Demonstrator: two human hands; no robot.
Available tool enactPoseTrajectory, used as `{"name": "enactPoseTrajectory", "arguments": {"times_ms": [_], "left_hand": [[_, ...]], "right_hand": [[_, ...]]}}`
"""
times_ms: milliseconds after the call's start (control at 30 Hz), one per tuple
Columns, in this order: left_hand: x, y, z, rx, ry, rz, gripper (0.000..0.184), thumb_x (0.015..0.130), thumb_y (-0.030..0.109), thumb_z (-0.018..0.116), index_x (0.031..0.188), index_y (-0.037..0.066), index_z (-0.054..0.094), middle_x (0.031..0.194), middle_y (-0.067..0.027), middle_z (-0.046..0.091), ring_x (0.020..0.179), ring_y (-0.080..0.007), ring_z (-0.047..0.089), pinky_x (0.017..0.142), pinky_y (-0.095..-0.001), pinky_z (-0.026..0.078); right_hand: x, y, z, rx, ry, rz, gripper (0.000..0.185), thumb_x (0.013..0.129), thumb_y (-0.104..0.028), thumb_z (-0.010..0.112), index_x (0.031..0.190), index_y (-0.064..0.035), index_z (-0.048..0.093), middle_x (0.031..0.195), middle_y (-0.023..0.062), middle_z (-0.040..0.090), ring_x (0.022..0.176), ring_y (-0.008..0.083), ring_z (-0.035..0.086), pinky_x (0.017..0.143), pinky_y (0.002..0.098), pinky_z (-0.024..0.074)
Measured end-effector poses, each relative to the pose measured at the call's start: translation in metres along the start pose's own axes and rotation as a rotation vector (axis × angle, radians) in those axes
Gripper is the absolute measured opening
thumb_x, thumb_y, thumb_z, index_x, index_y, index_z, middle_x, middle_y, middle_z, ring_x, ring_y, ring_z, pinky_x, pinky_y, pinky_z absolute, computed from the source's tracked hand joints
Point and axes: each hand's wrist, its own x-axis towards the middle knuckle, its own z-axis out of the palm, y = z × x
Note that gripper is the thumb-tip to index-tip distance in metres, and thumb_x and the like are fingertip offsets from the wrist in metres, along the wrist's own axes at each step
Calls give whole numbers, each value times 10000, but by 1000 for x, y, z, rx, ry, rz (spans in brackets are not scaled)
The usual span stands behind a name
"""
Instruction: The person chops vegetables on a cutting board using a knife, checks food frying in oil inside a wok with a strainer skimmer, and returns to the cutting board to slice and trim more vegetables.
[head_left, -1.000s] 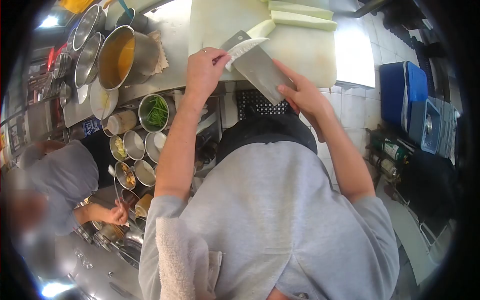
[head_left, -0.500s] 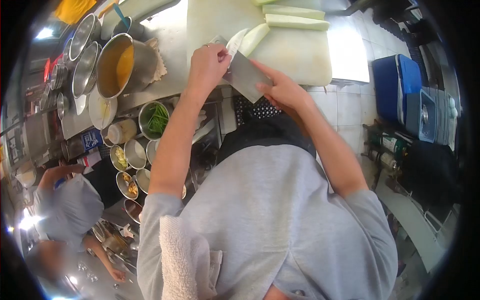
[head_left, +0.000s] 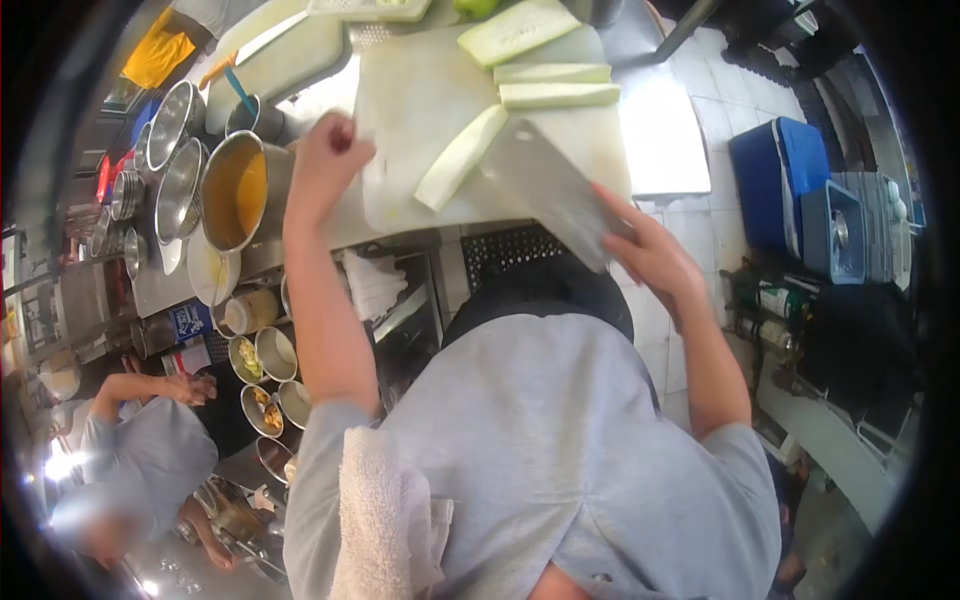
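My right hand (head_left: 650, 245) grips a wide-bladed cleaver (head_left: 550, 190), slanted over the near edge of the white cutting board (head_left: 400, 90). A long pale green gourd wedge (head_left: 462, 158) lies at a slant on the board, just left of the blade. My left hand (head_left: 328, 165) is over the board's left edge with its fingers curled closed. Whatever it may hold is hidden. Farther back rest two narrow gourd strips (head_left: 560, 95) and a broad gourd slab (head_left: 520, 32) with its seeded face up.
Left of the board stands a deep metal pot (head_left: 215, 190) of orange liquid. Beyond it lies a second board (head_left: 285, 65) with a knife. Metal bowls (head_left: 175, 195) line the left counter. A co-worker (head_left: 150, 430) is at lower left. A blue cooler (head_left: 770, 185) stands right.
My left hand has pulled away left from the gourd wedge. My right hand has drawn the cleaver right and nearer to me. The view has shifted, showing more of the board's far side.
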Motion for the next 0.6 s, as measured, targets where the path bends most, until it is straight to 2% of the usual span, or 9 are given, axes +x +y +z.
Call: {"name": "enactPoseTrajectory", "arguments": {"times_ms": [33,100,133,167,300,367,433,500,600], "left_hand": [[-15,7,-2,-2,17,-21,246,757,44,710,796,95,472,718,76,429,669,-27,419,573,-219,359],[-34,16,27,-23,-63,-45,244,779,56,718,815,94,480,741,74,452,676,-26,431,581,-222,366],[-35,30,54,-125,-190,-84,233,790,72,725,832,91,496,755,68,473,684,-28,438,586,-226,376],[-30,47,90,-235,-324,-111,224,801,87,732,848,88,512,769,62,494,691,-30,445,592,-230,386],[24,121,251,-407,-638,11,224,840,80,738,867,114,518,768,53,498,673,-36,468,596,-212,397],[68,147,333,-644,-717,-152,221,835,110,745,859,111,526,769,39,525,657,-50,488,583,-209,390],[109,177,400,-756,-657,-384,210,833,150,742,869,106,540,767,25,541,657,-54,495,568,-226,387],[164,181,459,-624,-526,-315,202,832,159,717,935,76,565,779,-18,584,710,-132,575,633,-310,465],[217,193,497,-353,136,-150,234,835,164,691,981,24,574,876,-108,634,804,-274,646,746,-415,512]], "right_hand": [[-8,10,-19,3,16,31,681,933,0,540,1551,-229,370,675,0,514,521,73,417,456,251,385],[-20,25,-57,7,74,100,678,932,-14,550,1550,-230,373,684,0,521,522,72,415,461,241,383],[-20,30,-70,-43,64,156,675,941,-37,562,1550,-257,371,688,1,521,520,79,401,461,255,386],[-19,36,-86,-102,67,217,673,949,-60,573,1549,-284,368,693,2,520,517,87,388,461,269,390],[6,47,-125,-151,-112,115,662,957,-127,575,1542,-352,364,732,18,546,550,90,424,490,279,420],[20,49,-143,-139,-220,148,670,958,-160,582,1546,-374,344,732,25,538,560,102,445,507,286,437],[29,44,-153,-195,-256,114,682,958,-179,586,1553,-383,322,714,23,525,561,113,457,521,287,451],[39,52,-162,-146,-311,109,685,964,-162,580,1555,-384,313,691,21,507,562,113,461,517,287,454],[47,48,-170,-125,-331,128,659,967,-142,587,1555,-309,339,675,1,480,558,98,439,500,282,421]]}}
